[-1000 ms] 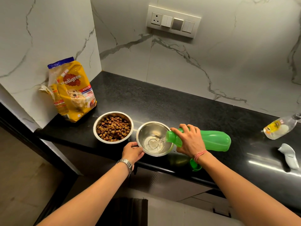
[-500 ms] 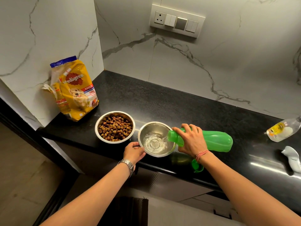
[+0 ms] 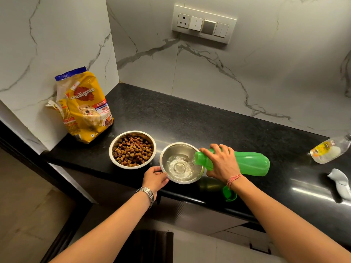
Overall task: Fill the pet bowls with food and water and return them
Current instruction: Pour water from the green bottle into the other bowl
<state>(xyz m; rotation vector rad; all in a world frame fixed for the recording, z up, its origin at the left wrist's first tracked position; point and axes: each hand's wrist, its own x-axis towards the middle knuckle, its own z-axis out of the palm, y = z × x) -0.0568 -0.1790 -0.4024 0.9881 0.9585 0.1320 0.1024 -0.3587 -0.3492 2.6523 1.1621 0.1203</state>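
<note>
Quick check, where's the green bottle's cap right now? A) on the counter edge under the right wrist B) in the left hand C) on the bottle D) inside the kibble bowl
A: the green cap sits on the counter edge just below the right hand, whose bottle pours open-mouthed into the bowl.

Your corner kitchen nook, marble above and black stone below.

You are looking down on a black speckled bench (image 3: 171,118) that runs from a corner at the left off to the right, its polished front edge catching streaks of light. White marble wall panels (image 3: 266,73) with grey veins rise behind it, and a matching panel (image 3: 47,44) closes the left side. On the back wall you have a switch plate (image 3: 204,23) with one socket and several rocker switches. Below the bench are pale cabinet fronts (image 3: 209,251) with a dark handle at the lower right. To your left lies a beige tiled floor (image 3: 24,215), edged by a dark frame.
</note>
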